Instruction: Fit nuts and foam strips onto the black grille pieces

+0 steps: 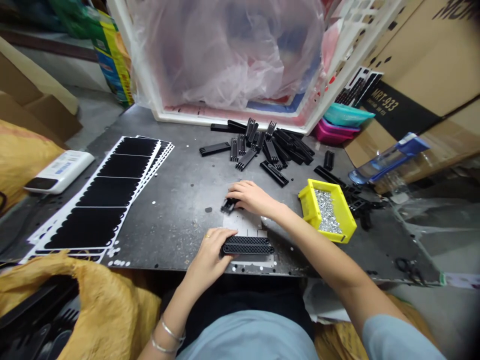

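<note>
My left hand [213, 252] closes its thumb and fingers on the left end of a pair of black textured plastic handles [248, 245]. These two long pieces lie side by side over a white sheet [243, 223] near the table's front edge. Farther forward, my right hand [253, 198] has its fingers curled over a small black plastic piece [228, 205]; that piece is blurred and partly covered by the fingers. Beyond the right hand lies a loose pile of black plastic pieces [245, 159], several with prongs at one end.
A yellow bin [308, 207] of small silvery metal parts stands to the right. Sheets of black stickers [108, 192] and a white device [62, 172] lie left. A white crate [232, 119] stands behind, cardboard boxes [420, 85] right. Scissors [408, 267] rest by the right front edge.
</note>
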Available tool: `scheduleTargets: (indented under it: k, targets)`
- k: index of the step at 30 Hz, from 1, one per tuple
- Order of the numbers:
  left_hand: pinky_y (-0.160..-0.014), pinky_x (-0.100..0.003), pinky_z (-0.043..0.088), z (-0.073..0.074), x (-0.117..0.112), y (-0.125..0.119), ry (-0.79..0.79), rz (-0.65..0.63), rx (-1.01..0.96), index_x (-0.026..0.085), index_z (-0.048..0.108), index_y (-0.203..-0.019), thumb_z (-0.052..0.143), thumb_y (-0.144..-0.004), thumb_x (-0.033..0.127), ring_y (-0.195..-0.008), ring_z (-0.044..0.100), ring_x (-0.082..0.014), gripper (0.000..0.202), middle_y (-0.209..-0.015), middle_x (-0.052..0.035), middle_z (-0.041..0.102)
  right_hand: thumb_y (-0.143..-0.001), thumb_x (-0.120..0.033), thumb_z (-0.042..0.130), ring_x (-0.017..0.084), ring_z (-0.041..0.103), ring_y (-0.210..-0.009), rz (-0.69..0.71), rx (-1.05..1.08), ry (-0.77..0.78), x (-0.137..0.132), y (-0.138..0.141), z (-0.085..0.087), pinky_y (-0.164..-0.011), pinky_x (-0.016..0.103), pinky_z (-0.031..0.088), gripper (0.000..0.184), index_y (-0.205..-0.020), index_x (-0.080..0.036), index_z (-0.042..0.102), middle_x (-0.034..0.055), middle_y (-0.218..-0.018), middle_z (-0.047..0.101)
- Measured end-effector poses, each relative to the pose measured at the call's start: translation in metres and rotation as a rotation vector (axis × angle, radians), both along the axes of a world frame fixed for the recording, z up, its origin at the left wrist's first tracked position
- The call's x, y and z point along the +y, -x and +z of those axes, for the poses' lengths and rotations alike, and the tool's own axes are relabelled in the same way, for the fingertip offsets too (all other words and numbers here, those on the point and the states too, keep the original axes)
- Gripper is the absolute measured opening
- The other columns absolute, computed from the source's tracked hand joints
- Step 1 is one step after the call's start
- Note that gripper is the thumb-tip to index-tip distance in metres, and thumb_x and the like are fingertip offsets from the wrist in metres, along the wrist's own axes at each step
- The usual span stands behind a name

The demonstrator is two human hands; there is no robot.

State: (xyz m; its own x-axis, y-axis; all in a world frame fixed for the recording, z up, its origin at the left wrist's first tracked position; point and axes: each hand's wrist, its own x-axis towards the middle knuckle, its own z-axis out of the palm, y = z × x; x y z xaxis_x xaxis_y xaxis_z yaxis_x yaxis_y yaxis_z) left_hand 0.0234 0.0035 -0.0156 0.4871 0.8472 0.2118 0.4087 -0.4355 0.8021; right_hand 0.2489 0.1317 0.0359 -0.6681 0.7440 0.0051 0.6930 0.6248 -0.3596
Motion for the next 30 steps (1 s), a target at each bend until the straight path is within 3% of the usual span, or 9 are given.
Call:
scheduleTargets:
  k: [2, 4, 12, 17, 21, 23, 25, 28, 30]
  targets:
    - [-0.105, -0.048, 0.047, 0.001, -0.001, 0.000, 0.010, 0.005, -0.007, 0.024, 0.059, -0.131, 0.067, -0.090, 0.016, -0.120, 0.056, -0.0294, 0.042, -0.126, -0.0093, 0.066, -0.100, -0.033, 0.065, 0.027, 0.063, -0.111, 0.007, -0.003, 0.071, 0.006, 0.004, -0.002, -0.102, 0.044, 0.042, 0.024, -0.118, -0.021, 0.077, 0.0104, -0.110, 0.072]
    - [-0.105, -0.047, 0.047, 0.001, -0.003, 0.000, 0.017, 0.011, -0.010, 0.024, 0.058, -0.129, 0.067, -0.090, 0.016, -0.120, 0.056, -0.0292, 0.041, -0.126, -0.0092, 0.065, -0.101, -0.039, 0.063, 0.024, 0.064, -0.098, 0.015, 0.005, 0.106, 0.007, 0.005, -0.003, -0.092, 0.038, 0.045, 0.027, -0.115, -0.021, 0.078, 0.0090, -0.102, 0.072]
    - [-0.108, -0.047, 0.048, -0.004, -0.004, 0.001, 0.028, 0.035, -0.007, 0.027, 0.051, -0.136, 0.067, -0.088, 0.013, -0.123, 0.056, -0.0283, 0.053, -0.130, -0.0092, 0.058, -0.098, -0.034, 0.067, 0.023, 0.061, -0.096, -0.067, 0.114, 0.154, -0.011, 0.002, -0.003, -0.088, 0.035, 0.045, 0.023, -0.113, -0.018, 0.073, 0.0084, -0.102, 0.067]
    - [-0.119, -0.056, 0.037, -0.008, -0.008, 0.001, -0.056, 0.181, 0.091, 0.034, 0.025, -0.160, 0.071, -0.086, 0.016, -0.143, 0.041, -0.0341, 0.088, -0.152, -0.0132, 0.037, -0.080, -0.023, 0.084, 0.022, 0.060, -0.093, -0.188, 0.190, 0.136, -0.042, 0.005, -0.006, -0.088, 0.035, 0.045, 0.033, -0.104, -0.019, 0.063, 0.0044, -0.101, 0.068]
    - [-0.122, -0.062, 0.030, -0.010, -0.006, 0.001, -0.107, 0.160, 0.142, 0.035, 0.004, -0.165, 0.068, -0.087, 0.018, -0.155, 0.025, -0.0389, 0.102, -0.166, -0.0150, 0.021, -0.092, -0.031, 0.075, 0.018, 0.066, -0.093, -0.176, 0.259, 0.194, -0.071, 0.006, -0.003, -0.087, 0.029, 0.049, 0.016, -0.093, -0.019, 0.065, 0.0022, -0.097, 0.072]
    - [-0.121, -0.061, 0.033, -0.012, -0.003, 0.003, -0.101, 0.106, 0.141, 0.035, 0.002, -0.165, 0.066, -0.088, 0.018, -0.154, 0.029, -0.0379, 0.102, -0.166, -0.0154, 0.026, -0.101, -0.036, 0.063, 0.015, 0.068, -0.090, -0.139, 0.263, 0.295, -0.077, 0.002, 0.003, -0.084, 0.026, 0.051, 0.019, -0.092, -0.021, 0.070, 0.0004, -0.095, 0.075]
    - [-0.120, -0.059, 0.035, -0.014, -0.001, 0.004, -0.092, 0.042, 0.134, 0.034, 0.008, -0.165, 0.064, -0.088, 0.018, -0.148, 0.040, -0.0355, 0.096, -0.159, -0.0144, 0.041, -0.107, -0.040, 0.050, 0.015, 0.070, -0.086, -0.190, 0.221, 0.350, -0.069, -0.008, 0.009, -0.081, 0.026, 0.053, 0.033, -0.095, -0.021, 0.074, 0.0010, -0.094, 0.076]
    - [-0.120, -0.059, 0.035, -0.015, 0.002, 0.006, -0.078, -0.010, 0.127, 0.034, 0.026, -0.159, 0.064, -0.087, 0.016, -0.140, 0.050, -0.0333, 0.083, -0.150, -0.0111, 0.054, -0.111, -0.035, 0.034, 0.019, 0.070, -0.093, -0.416, 0.140, 0.231, -0.034, -0.034, 0.016, -0.086, 0.032, 0.054, 0.042, -0.110, -0.019, 0.073, 0.0071, -0.098, 0.075]
    - [-0.119, -0.059, 0.034, -0.014, 0.002, 0.006, -0.069, 0.000, 0.117, 0.033, 0.035, -0.154, 0.064, -0.086, 0.015, -0.139, 0.051, -0.0332, 0.076, -0.148, -0.0104, 0.056, -0.109, -0.028, 0.036, 0.022, 0.068, -0.105, -0.568, 0.092, 0.126, -0.008, -0.049, 0.017, -0.093, 0.036, 0.053, 0.036, -0.122, -0.019, 0.069, 0.0105, -0.104, 0.073]
